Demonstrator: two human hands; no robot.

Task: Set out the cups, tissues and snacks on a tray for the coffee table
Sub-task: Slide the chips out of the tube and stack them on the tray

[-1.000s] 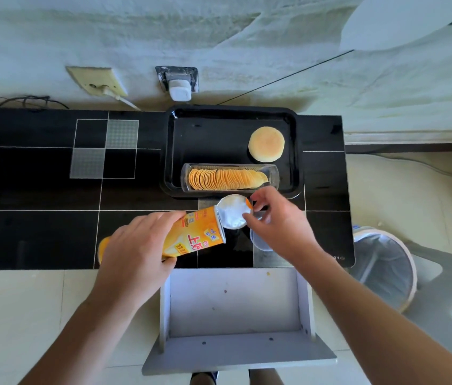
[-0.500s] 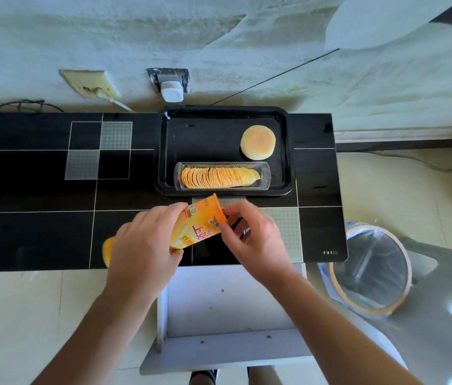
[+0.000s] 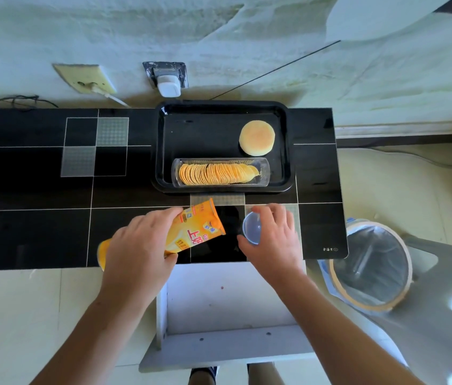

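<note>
I note the left hand [image 3: 138, 245] gripping the orange canister [image 3: 191, 232] (tilted) over the bench [image 3: 38, 232]; right hand [image 3: 272, 237] fingers pinch the clear lid [image 3: 252, 227]. Chips tray [image 3: 220, 172] sits in black tray [image 3: 284, 151].

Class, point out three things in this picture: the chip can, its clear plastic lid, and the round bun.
chip can [image 3: 191, 234], head view, on its orange label.
clear plastic lid [image 3: 252, 228], head view, on its centre.
round bun [image 3: 257, 138], head view, on its top.
</note>
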